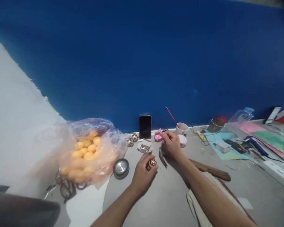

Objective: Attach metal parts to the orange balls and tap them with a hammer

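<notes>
My left hand (144,173) is closed around a small ball (152,162) with a yellow edge and shiny silvery pieces on top. My right hand (171,143) has its fingers pinched together beside a small pink container (158,136); what they hold, if anything, is too small to make out. An open white box (144,147) of small shiny pieces lies just beyond my left hand. Two decorated balls (130,142) rest to the left of that box. Under my right hand shows the metal head of a hammer (163,158), its wooden handle (210,169) reaching right beneath my forearm.
A plastic bag of orange balls (86,149) fills the left side, near a round black-rimmed disc (121,168). A phone (145,126) leans on the blue wall. A white cup (181,128) holds a red stick. Papers, tools and a power strip (280,173) lie right.
</notes>
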A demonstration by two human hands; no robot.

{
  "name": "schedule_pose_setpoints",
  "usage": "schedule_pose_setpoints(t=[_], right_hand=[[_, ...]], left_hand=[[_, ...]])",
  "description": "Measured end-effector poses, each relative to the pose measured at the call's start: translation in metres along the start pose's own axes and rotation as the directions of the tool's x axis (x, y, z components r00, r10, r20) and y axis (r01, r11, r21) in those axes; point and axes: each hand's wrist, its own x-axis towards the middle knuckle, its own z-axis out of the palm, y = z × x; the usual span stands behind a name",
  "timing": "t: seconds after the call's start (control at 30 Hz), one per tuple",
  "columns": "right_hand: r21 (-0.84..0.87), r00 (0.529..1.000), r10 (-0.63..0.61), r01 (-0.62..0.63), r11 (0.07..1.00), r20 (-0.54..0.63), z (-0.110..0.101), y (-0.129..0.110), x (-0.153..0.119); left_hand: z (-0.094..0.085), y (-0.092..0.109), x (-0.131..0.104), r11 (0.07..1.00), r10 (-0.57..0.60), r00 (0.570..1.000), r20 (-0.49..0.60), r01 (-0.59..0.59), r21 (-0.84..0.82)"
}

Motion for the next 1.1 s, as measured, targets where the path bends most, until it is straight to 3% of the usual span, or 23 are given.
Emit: schedule_pose_setpoints(t=[0.1,0.33,0.6,0.77,1.1], right_hand=[[-0.072,0.996,-0.048,0.054,0.996,0.079,0.001,0.002,-0.001],[-0.256,0.970,-0.152,0.197,0.946,0.188,0.002,0.024,-0.001],[-0.354,0.962,-0.126,0.209,0.912,0.244,0.001,0.034,0.000],[-0.373,0.945,-0.138,0.248,0.894,0.297,0.002,0.036,0.000],[-0.416,0.945,-0.138,0.258,0.872,0.296,0.002,0.034,-0.001]], left_hand=[[-0.002,-0.005,-0.002,0.993,0.074,0.997,0.003,-0.074,0.093],[-0.008,-0.010,0.001,0.986,0.106,0.992,-0.065,-0.097,0.132],[-0.008,-0.006,0.001,0.990,0.031,0.998,-0.047,-0.024,0.141],[-0.008,-0.008,0.003,0.974,0.075,0.997,-0.011,-0.071,0.216],[-0.006,-0.008,0.002,0.963,0.081,0.996,0.029,-0.086,0.254]])
